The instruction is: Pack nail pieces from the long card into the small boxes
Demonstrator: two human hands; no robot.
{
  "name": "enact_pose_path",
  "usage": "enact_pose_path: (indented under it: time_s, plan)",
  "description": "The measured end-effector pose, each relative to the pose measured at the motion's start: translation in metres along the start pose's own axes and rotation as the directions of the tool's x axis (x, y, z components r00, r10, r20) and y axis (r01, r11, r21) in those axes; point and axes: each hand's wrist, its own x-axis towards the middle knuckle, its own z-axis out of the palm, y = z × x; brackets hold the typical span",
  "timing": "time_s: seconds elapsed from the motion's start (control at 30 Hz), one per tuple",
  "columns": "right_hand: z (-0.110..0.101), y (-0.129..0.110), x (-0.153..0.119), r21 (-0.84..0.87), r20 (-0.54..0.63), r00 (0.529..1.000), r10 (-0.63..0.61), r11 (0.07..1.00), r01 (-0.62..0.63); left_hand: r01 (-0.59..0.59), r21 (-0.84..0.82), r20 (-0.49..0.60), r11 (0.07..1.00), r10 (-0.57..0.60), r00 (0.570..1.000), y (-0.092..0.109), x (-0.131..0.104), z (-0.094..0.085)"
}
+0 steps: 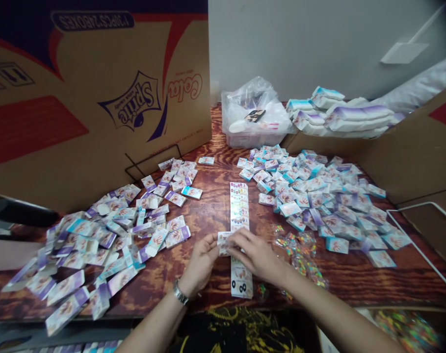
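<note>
My left hand (204, 257), with a watch on its wrist, pinches the left side of a small white printed card (223, 238). From the right, my right hand (250, 252) closes its fingers on the card's other side. Both hands are above a long printed paper strip (239, 211) lying lengthwise on the table. Just right of my right hand lie small clear packets of colourful candy (300, 247). Many small white, purple and blue boxes (156, 240) are heaped to the left of my hands.
Another heap of small boxes (311, 186) covers the right side. A large cardboard carton (97, 98) stands at the left. A clear plastic bin (252, 135) and stacked packs (358, 117) are at the back. Someone's forearm (13, 255) reaches in at the left edge.
</note>
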Motion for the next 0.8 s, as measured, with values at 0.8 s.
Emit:
enact_pose_path:
  time_s: [0.8]
  plan:
    - [0.004, 0.039, -0.046, -0.051, -0.109, 0.986, 0.126, 0.99, -0.133, -0.06, 0.515, 0.055, 0.855, 0.037, 0.998, -0.023, -0.002, 0.006]
